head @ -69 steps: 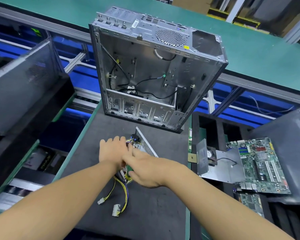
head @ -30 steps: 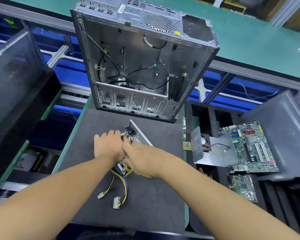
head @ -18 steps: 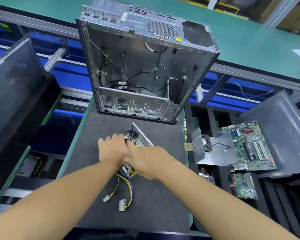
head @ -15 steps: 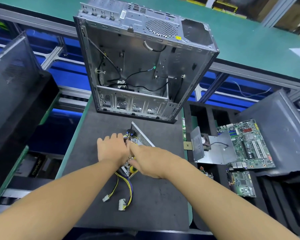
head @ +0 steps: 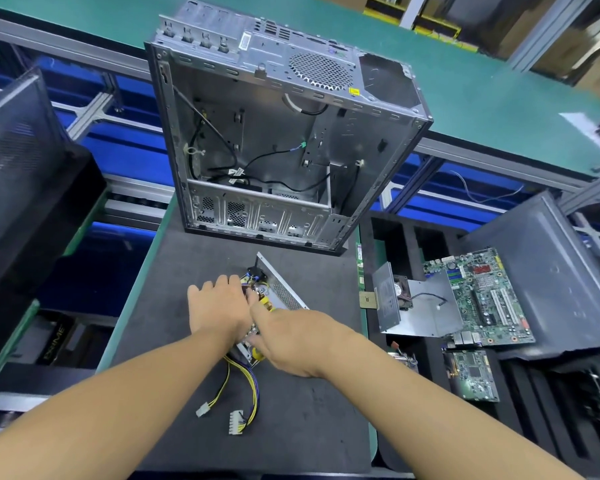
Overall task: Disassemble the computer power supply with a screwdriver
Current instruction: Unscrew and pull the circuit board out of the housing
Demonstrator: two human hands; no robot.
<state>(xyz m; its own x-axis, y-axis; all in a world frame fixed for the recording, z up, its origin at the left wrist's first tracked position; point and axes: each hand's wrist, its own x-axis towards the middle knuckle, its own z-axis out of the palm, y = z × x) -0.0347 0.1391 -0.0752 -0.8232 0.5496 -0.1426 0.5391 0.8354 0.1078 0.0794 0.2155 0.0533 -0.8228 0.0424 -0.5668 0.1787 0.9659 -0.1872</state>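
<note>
The opened power supply [head: 282,293] lies on the dark mat, its perforated metal wall standing on the right and its circuit board with yellow parts mostly hidden under my hands. My left hand [head: 219,310] rests on the board's left side with fingers spread and fairly straight. My right hand [head: 293,337] reaches in from the right, thumb pointing at the board and fingers curled down onto its near end. Yellow and purple cables [head: 246,386] with white plugs trail toward me. No screwdriver is in view.
An empty computer case [head: 278,147] stands at the mat's far edge. Right of the mat, a foam tray holds a metal cover with a fan [head: 413,306], a motherboard [head: 482,299] and a smaller board [head: 471,375]. Dark case panels [head: 21,174] lean at left.
Both hands stay on the power supply board with only slight shifts. The right thumb has moved a little along the board. The view has shifted slightly.
</note>
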